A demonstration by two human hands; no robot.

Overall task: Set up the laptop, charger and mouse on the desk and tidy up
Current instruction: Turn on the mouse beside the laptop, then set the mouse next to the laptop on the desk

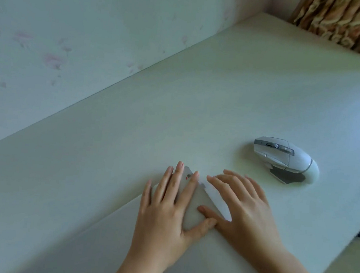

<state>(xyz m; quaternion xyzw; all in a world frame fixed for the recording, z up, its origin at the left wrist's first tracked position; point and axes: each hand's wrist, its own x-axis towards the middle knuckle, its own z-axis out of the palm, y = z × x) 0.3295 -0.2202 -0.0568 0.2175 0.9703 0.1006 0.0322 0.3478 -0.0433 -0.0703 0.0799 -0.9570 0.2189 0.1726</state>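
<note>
A pale grey laptop (191, 206) lies closed at the near side of the white desk (200, 107); its rounded far corner, with small stickers, shows between my hands. My left hand (167, 208) lies over that corner, fingers flat on top and the thumb hooked round the edge. My right hand (242, 209) holds the laptop's right edge, thumb on the grey surface and fingers spread over the pale side strip. A white and grey mouse (287, 160) sits on the desk beyond my right hand, apart from it. No charger is in view.
A pale wall with faint pink flowers (49, 56) runs along the desk's far left side. A patterned brown curtain (346, 20) hangs at the top right corner. The desk's right edge (355, 232) drops off to the floor near my right arm.
</note>
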